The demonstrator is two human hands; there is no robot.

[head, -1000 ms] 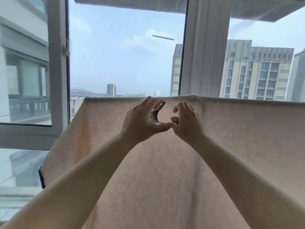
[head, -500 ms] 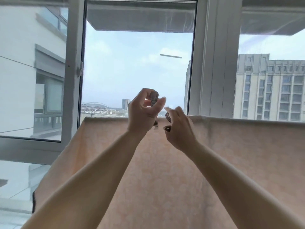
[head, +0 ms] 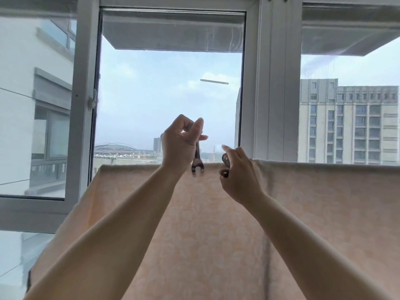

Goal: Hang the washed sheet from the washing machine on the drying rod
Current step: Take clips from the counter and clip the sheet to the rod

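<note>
Sheet hangs before window frame; left hand fingers pinch dark clip, right hand fingers second clip.

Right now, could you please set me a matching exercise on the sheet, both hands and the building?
1 sheet
2 left hand
3 right hand
4 building

A grips the lower clip at the sheet's top edge
B grey, outside on the right
C pale peach, draped
D pinches the upright clip, raised highest

Pairs: 1-C, 2-D, 3-A, 4-B
</note>
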